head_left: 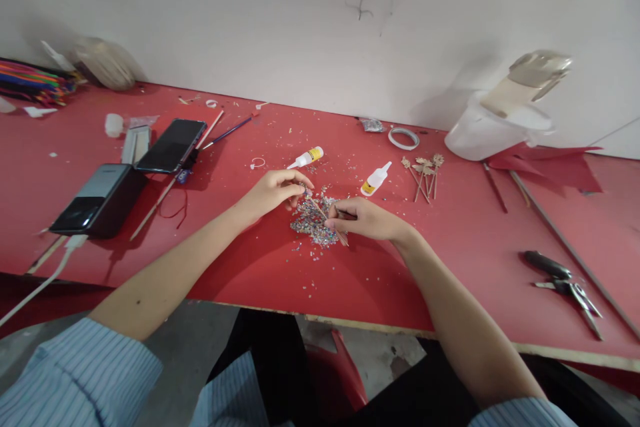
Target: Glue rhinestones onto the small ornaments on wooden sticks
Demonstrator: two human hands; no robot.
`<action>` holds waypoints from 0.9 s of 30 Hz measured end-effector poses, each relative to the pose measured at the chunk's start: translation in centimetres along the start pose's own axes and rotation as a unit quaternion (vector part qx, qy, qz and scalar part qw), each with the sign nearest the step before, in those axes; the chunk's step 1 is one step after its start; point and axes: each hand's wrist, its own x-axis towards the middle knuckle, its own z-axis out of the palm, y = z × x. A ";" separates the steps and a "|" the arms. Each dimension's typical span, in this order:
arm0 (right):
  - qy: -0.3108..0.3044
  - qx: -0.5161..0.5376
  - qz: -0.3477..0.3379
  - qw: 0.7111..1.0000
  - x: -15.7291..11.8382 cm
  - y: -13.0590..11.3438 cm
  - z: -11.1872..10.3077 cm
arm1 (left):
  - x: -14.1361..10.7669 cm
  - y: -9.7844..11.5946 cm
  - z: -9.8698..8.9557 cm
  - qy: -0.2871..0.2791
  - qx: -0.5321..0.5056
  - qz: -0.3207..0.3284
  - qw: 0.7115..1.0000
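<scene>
Over a pile of small shiny rhinestones (313, 225) on the red table, my two hands are close together. My right hand (363, 217) is closed on a thin wooden stick (319, 207), which slants up and left toward my other hand. The fingers of my left hand (280, 192) are pinched at the upper end of that stick, around something small and hard to make out. Just behind my hands lie two small glue bottles with yellow labels, one (307, 158) at the left and one (376, 179) at the right.
Flower-topped sticks (425, 173), a tape roll (403, 139) and a white bucket (493, 125) are at the back right. Pliers (573, 290) lie at the right. A phone (171, 145), a black box-shaped device (100, 200) and a brush (227, 131) are on the left.
</scene>
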 end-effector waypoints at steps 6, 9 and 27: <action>-0.001 -0.010 -0.002 1.000 0.1 0.3 0.1 | 0.1 -0.1 0.0 -0.001 0.003 -0.001 1.000; -0.008 -0.012 -0.006 1.000 0.2 0.4 0.1 | 0.1 -0.1 0.0 -0.003 0.007 -0.001 1.000; -0.047 0.014 0.018 0.999 0.1 0.2 0.2 | 0.2 -0.4 0.0 -0.029 -0.040 -0.025 0.998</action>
